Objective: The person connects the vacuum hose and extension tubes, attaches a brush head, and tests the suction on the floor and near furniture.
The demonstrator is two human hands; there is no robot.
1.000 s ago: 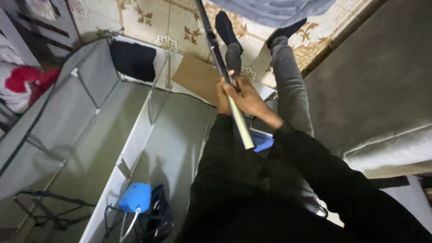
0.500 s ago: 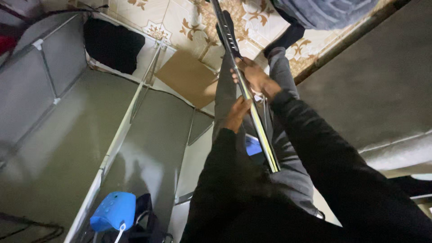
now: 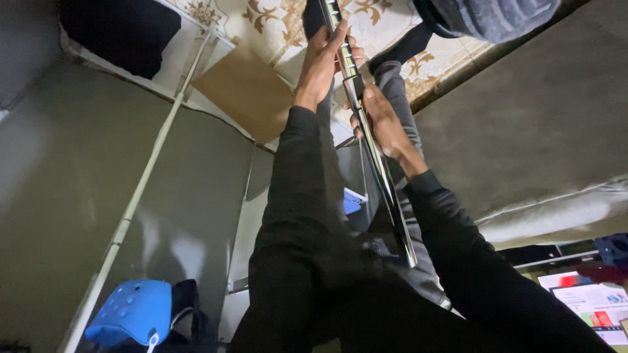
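Shiny metal first: holding a long pole (image 3: 383,189) with both hands, out over the legs. Runs from 12 o'clock at the top edge down to about 5 o'clock, with the near end hanging free above the lap. Touches no floor that can be seen.

Just slid the left hand (image 3: 322,62) up the pole, toward 12 o'clock. Has its grip curled tight round the pole, on the part with the small light bands. Sits higher than the right hand (image 3: 381,123) now. Has the right grip closed round the pole too, a bit lower, at about 1 o'clock from the middle of the view, just under a dark ring on the pole. Hands near each other but apart, one on each side of that ring.

Looks like a fresh hold for pulling or turning the two parts of the pole. Cannot tell which way.

Half a second back: kept the hands closer together, with the left one lower, under the right. Now swapped, left on top. Pole leaning much the same way.

Also tipped the head since then. Pushed the blue plastic thing (image 3: 129,312) down to 7 o'clock. Brought the brown cardboard (image 3: 245,91) on the tiled floor (image 3: 261,19) nearer, at 11 o'clock.
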